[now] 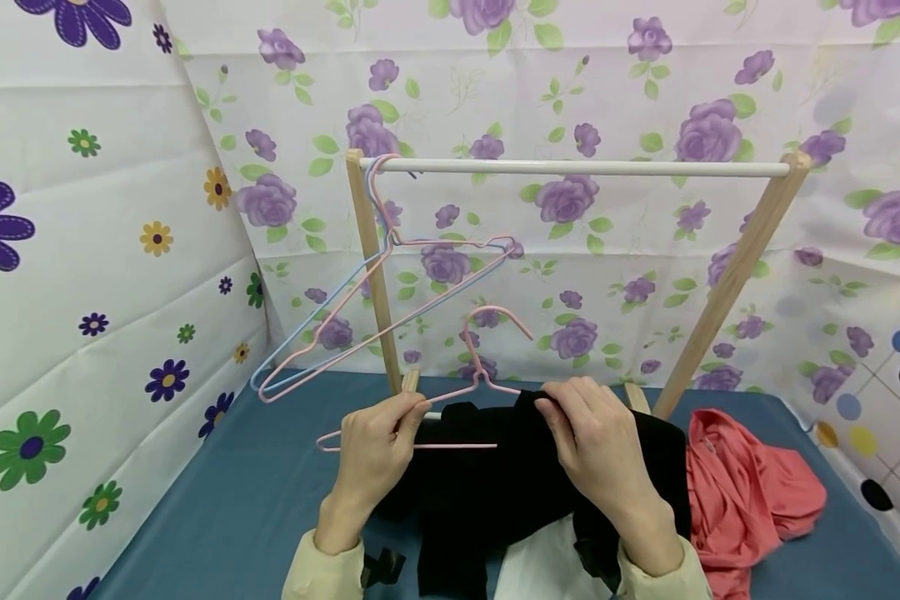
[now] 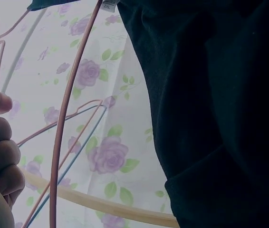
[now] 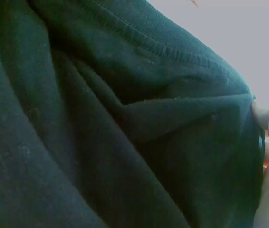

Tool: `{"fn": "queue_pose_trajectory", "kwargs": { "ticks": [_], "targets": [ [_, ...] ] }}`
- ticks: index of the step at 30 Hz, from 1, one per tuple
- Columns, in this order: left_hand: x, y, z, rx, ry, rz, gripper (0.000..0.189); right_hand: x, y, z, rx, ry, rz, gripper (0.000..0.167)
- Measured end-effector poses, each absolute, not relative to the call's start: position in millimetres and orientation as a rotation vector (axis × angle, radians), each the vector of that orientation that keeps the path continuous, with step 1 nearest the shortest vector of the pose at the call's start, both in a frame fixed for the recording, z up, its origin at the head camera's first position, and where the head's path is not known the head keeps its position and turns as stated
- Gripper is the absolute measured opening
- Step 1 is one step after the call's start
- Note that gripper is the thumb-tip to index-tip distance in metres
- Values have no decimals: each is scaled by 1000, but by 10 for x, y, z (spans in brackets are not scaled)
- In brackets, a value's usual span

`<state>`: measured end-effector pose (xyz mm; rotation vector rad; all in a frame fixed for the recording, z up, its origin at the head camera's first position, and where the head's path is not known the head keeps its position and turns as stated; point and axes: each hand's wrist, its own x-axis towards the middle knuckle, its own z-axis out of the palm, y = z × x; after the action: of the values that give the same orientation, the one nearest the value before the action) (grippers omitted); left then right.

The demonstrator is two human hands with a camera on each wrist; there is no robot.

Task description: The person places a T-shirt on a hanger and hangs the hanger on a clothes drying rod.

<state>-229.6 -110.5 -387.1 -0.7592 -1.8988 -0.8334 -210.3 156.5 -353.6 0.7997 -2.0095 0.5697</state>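
My left hand point(image 1: 375, 442) pinches one shoulder of a pink clothes hanger point(image 1: 481, 372), whose hook points up and curves to the right. The hanger's other shoulder runs into a black garment point(image 1: 465, 492), where it is hidden. My right hand point(image 1: 596, 437) grips the garment's upper edge, thumb in front and fingers over the top. In the left wrist view, the hanger's bottom bar point(image 2: 68, 104) crosses in front of the curled left fingers, and a small white size label point(image 2: 109, 5) shows at the cloth's edge. Folds of dark cloth point(image 3: 125, 142) fill most of the right wrist view.
Behind the hands stands a wooden rack with a white rail point(image 1: 570, 168). A pink hanger and a blue hanger point(image 1: 300, 354) hang together at its left end. A coral-red cloth point(image 1: 750, 492) lies crumpled on the right; white cloth point(image 1: 543, 567) shows under the black garment.
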Motion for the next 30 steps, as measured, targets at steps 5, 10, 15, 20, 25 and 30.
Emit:
{"fn": "queue_pose_trajectory", "kwargs": {
  "ticks": [5, 10, 15, 20, 25, 30],
  "targets": [
    [-2289, -1087, -3880, -767, -1902, -833, 29, -2104, 1556, -3546, 798, -2007, 571, 38],
    [-2294, -1061, -3876, -771, -1899, -825, 29, -2100, 1557, -3551, 796, -2017, 581, 37],
    [-2295, -1023, -3872, -786, -1900, -824, 25, -2098, 1561, -3549, 796, -2012, 582, 38],
    [-2297, -996, -3868, -791, -1893, -814, 25, -2098, 1549, -3548, 806, -1994, 586, 37],
    [-2296, -979, -3877, -798, -1890, -804, 31, -2103, 1530, -3557, 818, -1997, 588, 37],
    [-2285, -961, -3885, -802, -1892, -803, 31, -2107, 1527, -3567, 827, -2008, 591, 37]
  ]
}}
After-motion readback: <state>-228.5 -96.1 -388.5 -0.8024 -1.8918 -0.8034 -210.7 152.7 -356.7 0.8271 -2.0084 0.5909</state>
